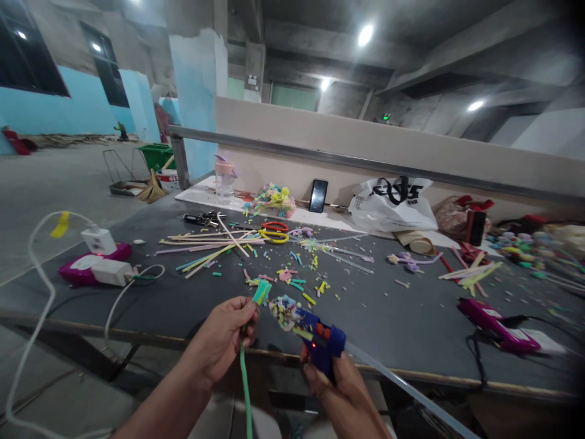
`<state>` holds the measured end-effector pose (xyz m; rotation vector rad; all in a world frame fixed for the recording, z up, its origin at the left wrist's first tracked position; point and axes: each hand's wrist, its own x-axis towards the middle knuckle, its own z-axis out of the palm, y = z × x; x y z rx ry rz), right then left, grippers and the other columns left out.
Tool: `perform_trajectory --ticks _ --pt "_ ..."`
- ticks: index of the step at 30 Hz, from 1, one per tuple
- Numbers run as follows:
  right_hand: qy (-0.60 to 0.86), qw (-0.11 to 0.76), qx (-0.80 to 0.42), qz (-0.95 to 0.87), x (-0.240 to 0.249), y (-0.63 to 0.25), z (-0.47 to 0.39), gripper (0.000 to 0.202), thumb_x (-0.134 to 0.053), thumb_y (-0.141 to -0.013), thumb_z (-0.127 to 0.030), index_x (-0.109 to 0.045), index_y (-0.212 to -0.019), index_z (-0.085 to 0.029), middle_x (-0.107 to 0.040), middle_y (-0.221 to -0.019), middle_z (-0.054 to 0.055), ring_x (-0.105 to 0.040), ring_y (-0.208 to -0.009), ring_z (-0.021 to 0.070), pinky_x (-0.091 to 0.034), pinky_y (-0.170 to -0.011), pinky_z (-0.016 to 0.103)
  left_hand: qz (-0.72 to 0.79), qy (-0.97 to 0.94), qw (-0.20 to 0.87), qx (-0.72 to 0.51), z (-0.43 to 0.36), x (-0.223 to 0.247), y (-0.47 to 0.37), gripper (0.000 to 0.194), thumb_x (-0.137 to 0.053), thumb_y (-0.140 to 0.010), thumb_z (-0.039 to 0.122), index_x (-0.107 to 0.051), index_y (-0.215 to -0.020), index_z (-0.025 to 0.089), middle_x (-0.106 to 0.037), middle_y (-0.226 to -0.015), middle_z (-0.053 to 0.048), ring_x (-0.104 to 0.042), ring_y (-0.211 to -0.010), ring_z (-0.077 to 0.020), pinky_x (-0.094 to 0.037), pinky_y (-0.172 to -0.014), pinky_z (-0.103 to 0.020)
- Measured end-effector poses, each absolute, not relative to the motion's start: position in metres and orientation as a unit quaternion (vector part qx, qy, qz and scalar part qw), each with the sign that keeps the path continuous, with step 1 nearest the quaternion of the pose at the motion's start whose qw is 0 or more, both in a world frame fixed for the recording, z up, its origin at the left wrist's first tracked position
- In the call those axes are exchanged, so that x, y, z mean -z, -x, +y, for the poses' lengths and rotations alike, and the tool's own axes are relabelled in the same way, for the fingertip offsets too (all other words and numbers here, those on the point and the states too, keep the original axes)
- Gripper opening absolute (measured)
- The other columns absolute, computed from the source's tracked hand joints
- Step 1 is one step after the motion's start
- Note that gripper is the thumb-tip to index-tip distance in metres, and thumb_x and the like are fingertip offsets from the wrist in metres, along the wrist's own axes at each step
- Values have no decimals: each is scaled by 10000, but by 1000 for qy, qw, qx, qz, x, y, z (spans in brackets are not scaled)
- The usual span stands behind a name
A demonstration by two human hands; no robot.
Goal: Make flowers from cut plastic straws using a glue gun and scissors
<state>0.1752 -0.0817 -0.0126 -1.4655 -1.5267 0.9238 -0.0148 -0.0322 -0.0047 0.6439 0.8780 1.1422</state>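
Note:
My left hand (pixel 228 335) pinches a green fuzzy stem, perhaps a pipe cleaner (pixel 245 384), whose lower end hangs below the table edge. At its top is a small green and yellow tuft (pixel 262 291). My right hand (pixel 340 384) is wrapped round the handle of a blue glue gun (pixel 322 341) with a small red light on its side. Bits of coloured fuzz (pixel 286 312) cover the gun's front end, which points at the tuft with a small gap between. A long clear glue stick (pixel 406 390) sticks out behind the gun.
Scissors (pixel 275 233), pliers (pixel 203 218) and coloured stems (pixel 214 244) lie among scattered clippings. Magenta power strips (pixel 94 265) sit left and right, with cables trailing. Along the back stand a clear bottle (pixel 225 180), a phone (pixel 319 195) and a white bag (pixel 393 204).

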Motion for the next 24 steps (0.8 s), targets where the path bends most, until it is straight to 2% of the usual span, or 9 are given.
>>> perform_trajectory --ticks 6,8,10,13,17,19,22,24 --pt "587 401 -366 -601 23 -176 -79 379 -537 -731 -428 -602 -1027 -201 -626 -948 75 -537 -907 269 -406 -823 371 398 -310 701 -504 -33 4 15 205 -631 -710 278 -521 -620 131 -488 -585 27 -385 -446 -48 -276 -410 -173" --pt "582 397 -367 -608 25 -180 -78 351 -532 -742 -418 -607 -1010 -204 -623 -947 75 -536 -905 268 -410 -819 373 400 -304 705 -501 -33 5 15 203 -643 -703 282 -527 -632 131 -488 -592 28 -387 -446 -45 -279 -407 -168" --pt "576 393 -378 -609 24 -186 -78 301 -531 -757 -401 -613 -980 -216 -624 -934 67 -541 -875 255 -424 -791 357 396 -293 713 -500 -33 6 17 193 -652 -697 268 -530 -640 130 -490 -608 27 -391 -449 -43 -287 -402 -162" --pt "561 408 -408 -593 20 -196 -78 330 -564 -755 -400 -591 -1029 -220 -626 -882 53 -547 -790 222 -447 -700 314 368 -281 731 -501 -32 8 20 159 -629 -722 209 -522 -639 125 -482 -628 21 -394 -465 -38 -287 -390 -145" --pt "531 515 -483 -469 9 -213 -71 313 -619 -731 -415 -593 -952 -194 -616 -689 14 -543 -658 161 -450 -610 246 356 -246 747 -504 -32 8 29 118 -566 -771 125 -516 -664 116 -478 -654 12 -386 -470 -25 -288 -378 -118" --pt "518 550 -537 -374 0 -228 -65 309 -636 -727 -397 -585 -950 -189 -636 -704 16 -558 -630 139 -453 -553 210 364 -224 744 -513 -32 6 35 100 -532 -793 98 -520 -694 112 -483 -671 4 -394 -473 -22 -301 -378 -113" --pt "520 529 -606 -288 -10 -254 -52 286 -593 -775 -384 -608 -946 -155 -667 -770 53 -583 -605 124 -435 -447 167 370 -209 735 -529 -31 4 42 92 -498 -809 73 -525 -728 107 -487 -690 -8 -401 -473 -23 -315 -371 -113" --pt "513 534 -619 -262 -12 -269 -42 224 -566 -803 -340 -613 -919 -154 -678 -808 61 -599 -622 124 -468 -480 178 367 -208 731 -537 -30 2 46 99 -489 -811 62 -523 -728 103 -478 -685 -8 -396 -468 -20 -317 -366 -112"
